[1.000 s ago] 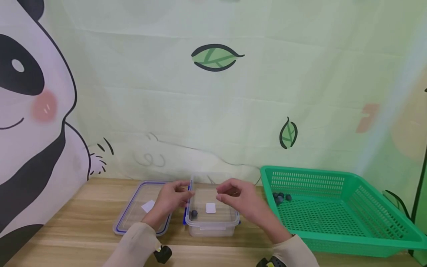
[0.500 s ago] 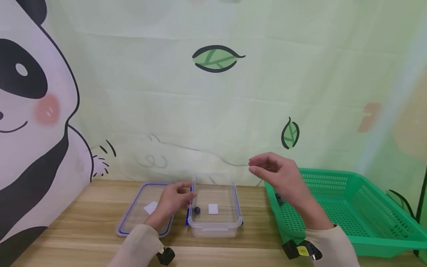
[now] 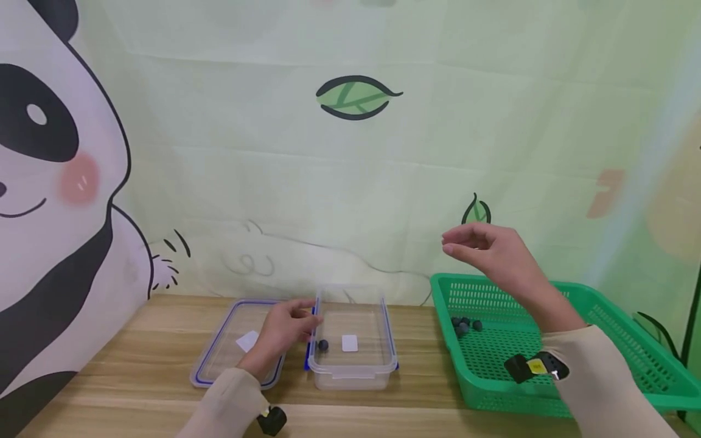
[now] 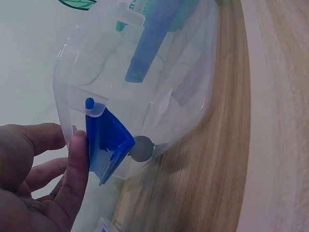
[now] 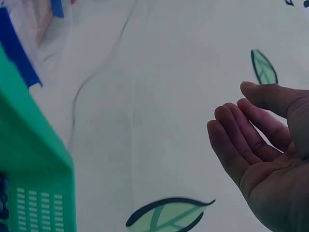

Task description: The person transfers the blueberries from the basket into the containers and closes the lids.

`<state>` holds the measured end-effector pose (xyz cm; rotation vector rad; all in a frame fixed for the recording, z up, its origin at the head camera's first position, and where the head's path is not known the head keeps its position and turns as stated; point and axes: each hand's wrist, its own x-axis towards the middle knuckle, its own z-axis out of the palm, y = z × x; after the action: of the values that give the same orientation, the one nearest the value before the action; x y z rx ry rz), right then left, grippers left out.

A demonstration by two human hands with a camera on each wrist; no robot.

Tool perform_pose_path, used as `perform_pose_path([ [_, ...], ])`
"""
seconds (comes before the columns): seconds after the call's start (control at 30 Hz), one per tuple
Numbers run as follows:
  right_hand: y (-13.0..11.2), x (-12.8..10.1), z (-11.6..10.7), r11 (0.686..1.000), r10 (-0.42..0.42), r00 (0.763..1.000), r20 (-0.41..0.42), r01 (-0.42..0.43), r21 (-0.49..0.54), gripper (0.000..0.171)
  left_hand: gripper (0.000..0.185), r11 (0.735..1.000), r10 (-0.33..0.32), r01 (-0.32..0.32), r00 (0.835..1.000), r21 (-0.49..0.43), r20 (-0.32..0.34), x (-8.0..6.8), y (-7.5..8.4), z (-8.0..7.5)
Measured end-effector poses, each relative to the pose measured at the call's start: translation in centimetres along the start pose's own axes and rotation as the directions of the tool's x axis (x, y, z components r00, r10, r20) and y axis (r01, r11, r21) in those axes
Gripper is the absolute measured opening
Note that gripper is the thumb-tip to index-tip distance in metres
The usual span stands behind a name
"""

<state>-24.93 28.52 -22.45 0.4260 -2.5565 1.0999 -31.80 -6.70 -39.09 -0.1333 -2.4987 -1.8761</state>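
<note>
Clear box, left-hand fingers on clip.

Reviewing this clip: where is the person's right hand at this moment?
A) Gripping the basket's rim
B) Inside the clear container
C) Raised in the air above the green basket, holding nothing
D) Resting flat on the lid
C: the right hand is lifted above the green basket, its fingers relaxed and its palm bare in the right wrist view.

The left hand partly hides the lid.
</note>
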Motion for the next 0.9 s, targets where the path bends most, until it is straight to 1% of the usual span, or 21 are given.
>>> perform_pose_path([
  [0.17,1.8,1.2,-1.3,0.998,0.056,0.998,0.040,-0.057,0.011,0.046,0.045,1.000,0.007,-0.007,1.000,-0.006,0.004,0.0,-0.1,0.0],
  [0.3,3.3,1.9,-1.8,0.996,0.093,0.993,0.073,-0.093,-0.002,0.048,0.045,1.000,0.011,-0.011,1.000,-0.016,0.003,0.0,-0.1,0.0],
  [0.5,6.0,2.4,-1.5,0.990,0.144,0.981,0.128,-0.141,-0.032,0.047,0.045,1.000,0.005,-0.005,1.000,-0.019,0.000,-0.1,-0.1,0.0],
  [0.73,9.0,2.3,-1.0,0.988,0.154,0.975,0.158,-0.148,-0.048,0.047,0.046,1.000,-0.002,0.002,1.000,-0.017,0.000,-0.1,0.0,0.0],
  [0.9,10.8,2.2,-0.7,0.985,0.165,0.968,0.190,-0.151,-0.084,0.048,0.046,1.000,-0.005,0.005,1.000,-0.016,-0.003,-0.1,0.0,-0.1],
])
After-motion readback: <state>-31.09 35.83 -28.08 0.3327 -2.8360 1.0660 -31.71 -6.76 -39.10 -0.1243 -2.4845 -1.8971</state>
